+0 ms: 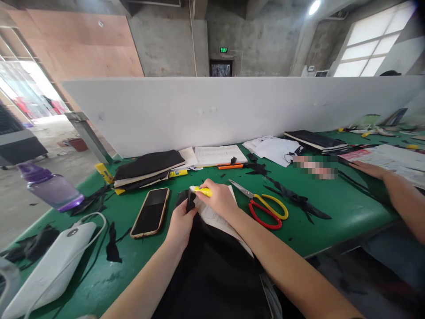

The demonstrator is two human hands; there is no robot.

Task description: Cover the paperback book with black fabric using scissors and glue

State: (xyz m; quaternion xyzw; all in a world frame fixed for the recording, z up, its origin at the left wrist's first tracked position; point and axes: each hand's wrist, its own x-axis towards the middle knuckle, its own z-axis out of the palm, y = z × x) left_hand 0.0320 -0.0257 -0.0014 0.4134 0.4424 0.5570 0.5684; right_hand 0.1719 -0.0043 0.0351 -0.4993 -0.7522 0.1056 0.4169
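Note:
My right hand [219,199] grips a yellow glue stick [202,191], its tip pointing left at a small black fabric piece [190,200]. That piece is pinched by my left hand [181,221] over a white paper sheet [212,216]. A large black cloth [212,270] lies below both hands and hangs over the near table edge. A smartphone [151,212] lies face up just left of my left hand. Scissors with red and yellow handles [265,208] rest to the right of my right hand.
The green table [332,208] carries black fabric scraps [295,199], a white power bank [49,266] with cable, a purple bottle [49,188], stacked folders [149,168], papers [219,155] and an orange pen [230,167]. Another person's arm [392,186] rests at right. A white partition [232,106] stands behind.

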